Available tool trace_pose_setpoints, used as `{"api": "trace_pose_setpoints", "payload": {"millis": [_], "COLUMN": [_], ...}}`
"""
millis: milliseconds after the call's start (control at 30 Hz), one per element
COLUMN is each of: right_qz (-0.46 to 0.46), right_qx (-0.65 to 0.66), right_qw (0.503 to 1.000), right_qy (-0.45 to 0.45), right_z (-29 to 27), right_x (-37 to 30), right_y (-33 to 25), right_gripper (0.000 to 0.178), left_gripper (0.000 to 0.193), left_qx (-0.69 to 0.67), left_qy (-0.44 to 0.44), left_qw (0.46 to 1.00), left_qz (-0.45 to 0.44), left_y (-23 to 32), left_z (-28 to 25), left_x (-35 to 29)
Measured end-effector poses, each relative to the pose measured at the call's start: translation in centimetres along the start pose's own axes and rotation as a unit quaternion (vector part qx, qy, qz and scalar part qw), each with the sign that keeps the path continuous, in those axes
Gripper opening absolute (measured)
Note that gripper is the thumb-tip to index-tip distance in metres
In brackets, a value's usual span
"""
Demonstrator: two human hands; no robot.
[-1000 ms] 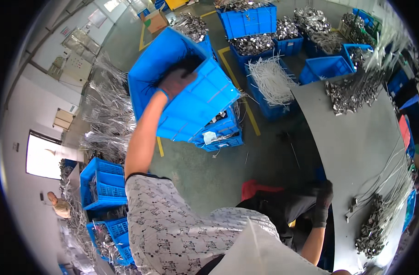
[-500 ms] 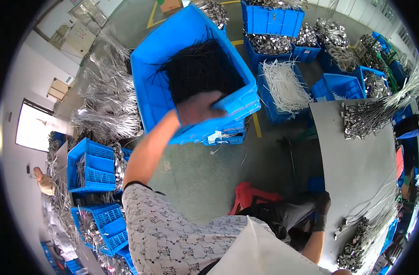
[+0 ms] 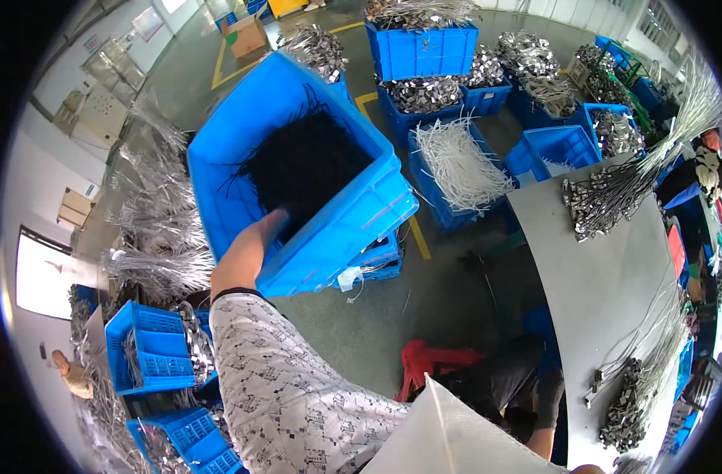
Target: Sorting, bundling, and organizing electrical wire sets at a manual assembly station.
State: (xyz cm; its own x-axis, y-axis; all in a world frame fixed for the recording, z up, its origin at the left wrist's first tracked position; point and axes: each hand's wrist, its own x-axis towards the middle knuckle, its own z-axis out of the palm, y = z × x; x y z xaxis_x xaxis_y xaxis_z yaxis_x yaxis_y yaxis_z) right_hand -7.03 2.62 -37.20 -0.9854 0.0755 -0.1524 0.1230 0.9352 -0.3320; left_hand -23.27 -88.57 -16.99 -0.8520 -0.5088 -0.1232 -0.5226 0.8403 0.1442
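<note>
My left hand (image 3: 275,225) reaches over the near wall of a large blue plastic bin (image 3: 226,146) and down into a heap of thin black strips (image 3: 305,162). Its fingers are lost against the dark heap, so I cannot see whether they hold any. The bin sits on other blue bins. My right hand (image 3: 549,399), in a dark glove, is low beside the left edge of the grey table (image 3: 582,276). Its fingers are too dark to make out.
A blue bin of white strips (image 3: 463,166) stands right of the black heap. Bundles of wires with metal ends (image 3: 598,205) lie on the table. A red stool (image 3: 432,363) is below. Stacked blue crates (image 3: 151,347) and silvery bundles (image 3: 159,213) line the left.
My left hand has gone from above the bin's near right part, where it was blurred, down into the black strips. The view has shifted, and my right hand stays beside the table.
</note>
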Motion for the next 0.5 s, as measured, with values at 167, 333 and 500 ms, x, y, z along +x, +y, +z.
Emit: {"api": "trace_pose_setpoints", "payload": {"millis": [167,333,500], "right_qz": [-0.200,0.072,-0.104], "right_qx": [-0.160,0.095,0.023], "right_qw": [0.965,0.993,0.994], "right_qy": [0.064,-0.022,0.022], "right_z": [-4.9,-1.8,0.1], "right_x": [-2.4,1.6,7.3], "right_y": [-2.6,-1.2,-3.1], "right_gripper": [0.023,0.025,0.025], "left_gripper": [0.071,0.068,0.065], "left_qx": [-0.007,-0.016,-0.006], "left_qy": [0.017,0.060,0.065], "left_qw": [1.000,0.998,0.998], "left_qz": [0.005,0.000,-0.005], "left_y": [-8.6,-5.2,-3.9], "left_z": [3.4,3.7,4.3], "left_x": [-7.8,-3.0,3.6]}}
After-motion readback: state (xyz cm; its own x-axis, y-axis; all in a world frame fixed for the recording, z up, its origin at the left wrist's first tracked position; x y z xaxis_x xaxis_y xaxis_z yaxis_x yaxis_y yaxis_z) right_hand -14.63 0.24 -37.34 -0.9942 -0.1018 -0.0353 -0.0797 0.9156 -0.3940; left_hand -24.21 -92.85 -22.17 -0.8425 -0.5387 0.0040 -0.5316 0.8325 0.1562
